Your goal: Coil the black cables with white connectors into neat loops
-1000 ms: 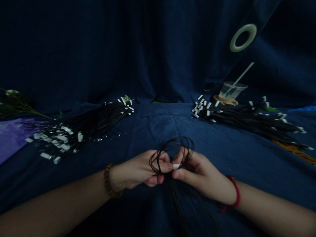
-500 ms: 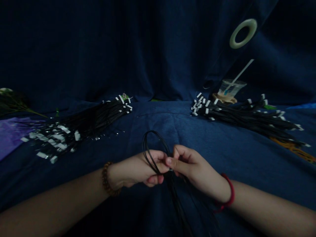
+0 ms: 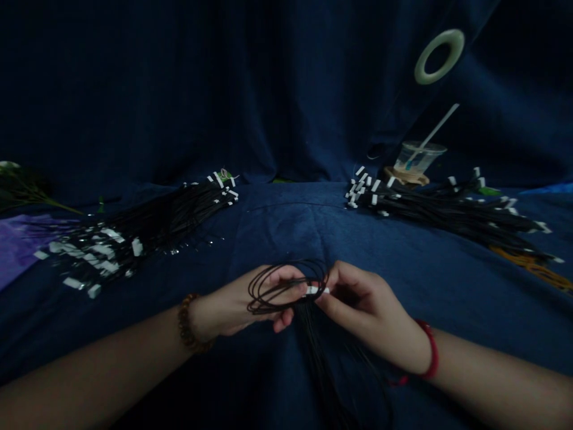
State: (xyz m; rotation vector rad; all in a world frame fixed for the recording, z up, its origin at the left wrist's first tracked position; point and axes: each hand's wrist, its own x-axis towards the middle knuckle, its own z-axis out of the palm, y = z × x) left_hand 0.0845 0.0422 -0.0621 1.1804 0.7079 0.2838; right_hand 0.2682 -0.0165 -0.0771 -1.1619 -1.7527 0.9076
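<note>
Thin black cords [image 3: 320,370] run from my hands down toward the lower edge of the head view. My left hand [image 3: 250,295] grips them between thumb and fingers, with several loops standing over its fingers. At the pinch point, a small white tag [image 3: 312,290] pokes out through the loops. My right hand [image 3: 373,310] has thumb and forefinger closed on the tag's right end. Its other fingers are curled and partly hidden. Whether the tag is fixed to one cord or several, I cannot tell.
White-tagged black cord bundles lie to the left [image 3: 165,209] and right [image 3: 439,206]. Behind the right one stands a clear cup [image 3: 418,158] with a stick, near a pale ring [image 3: 439,57]. Purple cloth [image 3: 18,245] and orange cords [image 3: 532,269] lie at the sides.
The upright cord loop has folded down and spread into several loops over my left fingers. A white tag now shows between my hands, and my right hand has shifted slightly right.
</note>
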